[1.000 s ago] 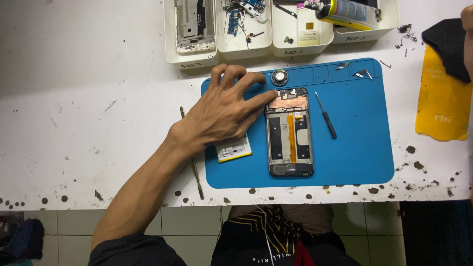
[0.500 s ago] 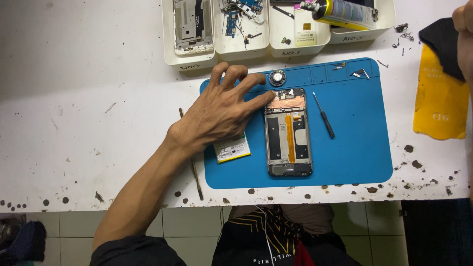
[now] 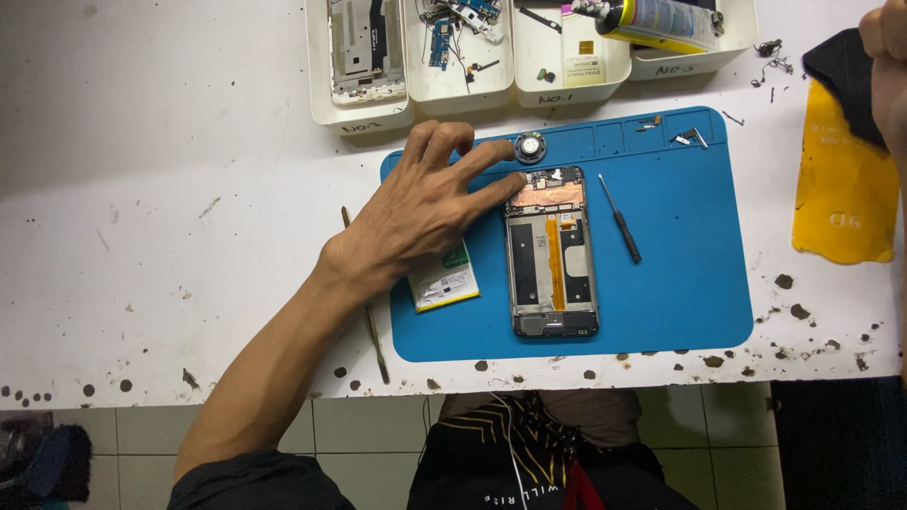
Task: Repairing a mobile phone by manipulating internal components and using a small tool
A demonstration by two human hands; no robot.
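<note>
Right now the left hand [image 3: 425, 212] lies palm down on the blue mat [image 3: 680, 283], fingers spread and gripping nothing; its fingertips reach the top left corner of the opened phone [image 3: 554, 253], which lies face down in the middle of the mat with its copper shield and orange ribbon showing. Under the heel of that hand, just left of the phone, a flat battery [image 3: 446, 281] pokes out. Just above the phone sits a small round speaker [image 3: 530, 147], close to the fingertips. Right of the phone, apart from it, lies a small screwdriver [image 3: 621, 219]. Left of the mat a thin metal pry tool [image 3: 370, 316] rests on the white surface [image 3: 151, 236], partly under the forearm. Beyond the mat stands a row of white trays [image 3: 472, 80] with parts. The right hand [image 3: 886, 76] shows only at the frame's right edge, over a yellow sheet [image 3: 841, 198]; whether it grips anything I cannot tell.
</note>
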